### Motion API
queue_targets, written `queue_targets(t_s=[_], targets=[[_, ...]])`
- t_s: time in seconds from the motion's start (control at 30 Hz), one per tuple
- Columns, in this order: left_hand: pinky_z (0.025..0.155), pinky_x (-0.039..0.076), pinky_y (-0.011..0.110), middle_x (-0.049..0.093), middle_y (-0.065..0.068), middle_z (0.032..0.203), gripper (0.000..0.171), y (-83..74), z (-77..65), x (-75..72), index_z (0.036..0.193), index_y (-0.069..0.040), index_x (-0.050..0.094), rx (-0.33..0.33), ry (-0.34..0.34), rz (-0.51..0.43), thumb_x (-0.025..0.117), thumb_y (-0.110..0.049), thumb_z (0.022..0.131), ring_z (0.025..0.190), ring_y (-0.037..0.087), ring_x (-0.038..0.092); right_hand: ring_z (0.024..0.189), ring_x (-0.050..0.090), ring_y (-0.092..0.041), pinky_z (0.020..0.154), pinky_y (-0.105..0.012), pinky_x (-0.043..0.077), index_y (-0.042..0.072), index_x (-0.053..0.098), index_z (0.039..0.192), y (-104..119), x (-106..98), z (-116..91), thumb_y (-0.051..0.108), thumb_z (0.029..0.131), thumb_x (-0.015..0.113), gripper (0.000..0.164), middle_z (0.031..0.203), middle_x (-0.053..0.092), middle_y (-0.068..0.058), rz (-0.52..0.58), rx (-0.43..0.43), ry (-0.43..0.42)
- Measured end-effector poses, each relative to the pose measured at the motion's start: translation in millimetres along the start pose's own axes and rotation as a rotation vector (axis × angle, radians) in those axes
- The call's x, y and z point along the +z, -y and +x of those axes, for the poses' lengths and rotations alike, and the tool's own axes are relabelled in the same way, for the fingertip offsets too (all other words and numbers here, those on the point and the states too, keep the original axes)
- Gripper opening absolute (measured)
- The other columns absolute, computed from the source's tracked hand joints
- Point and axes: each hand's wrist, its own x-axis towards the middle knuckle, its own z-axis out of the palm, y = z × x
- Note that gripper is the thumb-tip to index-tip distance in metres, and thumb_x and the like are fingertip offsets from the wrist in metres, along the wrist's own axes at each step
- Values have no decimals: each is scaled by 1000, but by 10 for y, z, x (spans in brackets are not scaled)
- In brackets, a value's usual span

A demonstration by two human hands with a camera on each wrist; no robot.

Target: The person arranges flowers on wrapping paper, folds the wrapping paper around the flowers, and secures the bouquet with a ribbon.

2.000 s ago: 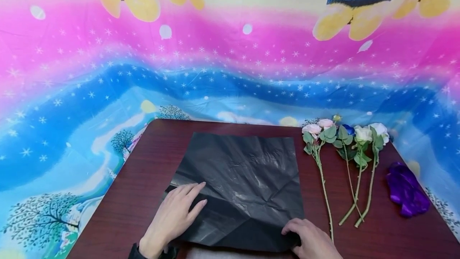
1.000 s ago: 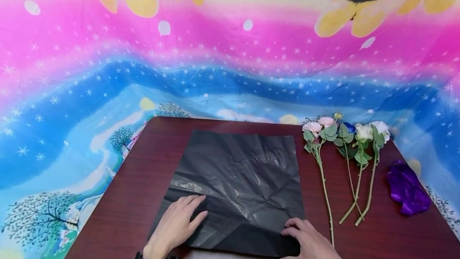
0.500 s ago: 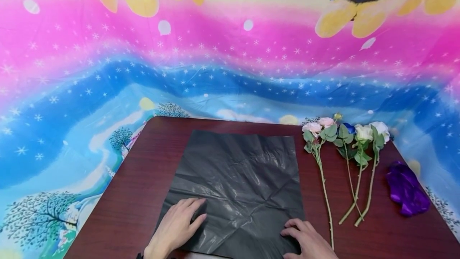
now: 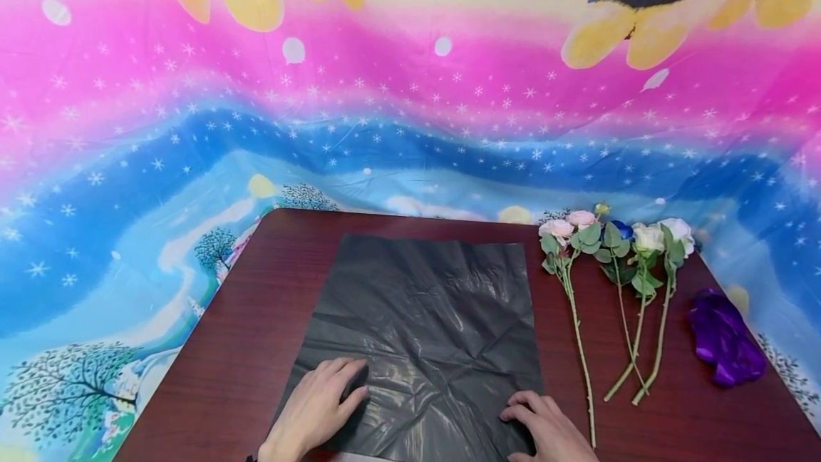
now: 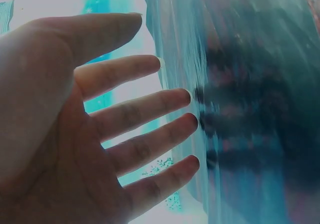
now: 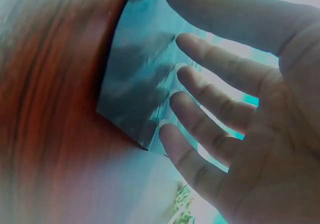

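Observation:
A black sheet of wrapping paper (image 4: 423,319), creased and shiny, lies on the dark red table. My left hand (image 4: 317,405) rests its fingertips on the sheet's near left part. In the left wrist view this hand (image 5: 95,119) has its fingers spread and fairly straight, with the tips at the dark sheet (image 5: 260,104). Over the near right edge is my right hand (image 4: 548,423), its fingers slightly bent. The right wrist view shows that hand (image 6: 245,119) with extended fingertips on the sheet (image 6: 135,79) near a corner. Neither hand grips anything.
To the right lie a pink rose stem (image 4: 580,334), a blue flower (image 4: 617,230) and white roses (image 4: 649,237) with long green stems. A purple ribbon bundle (image 4: 725,337) sits near the table's right edge (image 4: 779,383). A printed cloth (image 4: 410,120) hangs behind the table.
The sheet's near part has flattened and spread toward me, and its dark shaded fold is gone. My left hand has slid slightly nearer; my right hand has barely moved.

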Motion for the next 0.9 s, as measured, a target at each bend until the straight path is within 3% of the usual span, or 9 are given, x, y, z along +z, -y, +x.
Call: queue_targets(t_s=[0.3,0.53,0.67,0.9], targets=[[81,47,51,62,6,118,37,-22,-12,15,123,-12,64,-10,-19,16,64,-32,91,106,28,57,91,50,-23,71,-36,46,22,66,102,18,-6,13,39,72,82,39,108,50,2,-34,-25,-3],[82,47,50,62,5,116,37,-21,-32,8,122,-13,65,-4,-58,37,65,-32,91,106,27,58,91,50,-21,72,-36,47,20,65,105,57,-61,53,42,81,74,34,107,50,5,16,-37,54],[82,47,50,62,7,116,37,-31,-26,-16,122,-12,65,12,-104,53,66,-31,90,106,28,58,89,51,-15,69,-32,46,20,64,106,91,-143,83,40,85,71,29,104,54,6,65,-48,30],[82,46,53,60,10,121,39,-101,27,-55,125,-12,63,22,-110,32,65,-30,91,108,31,57,95,53,-14,74,-34,48,22,64,110,173,-351,176,33,87,70,26,108,56,10,-2,-8,-64]])
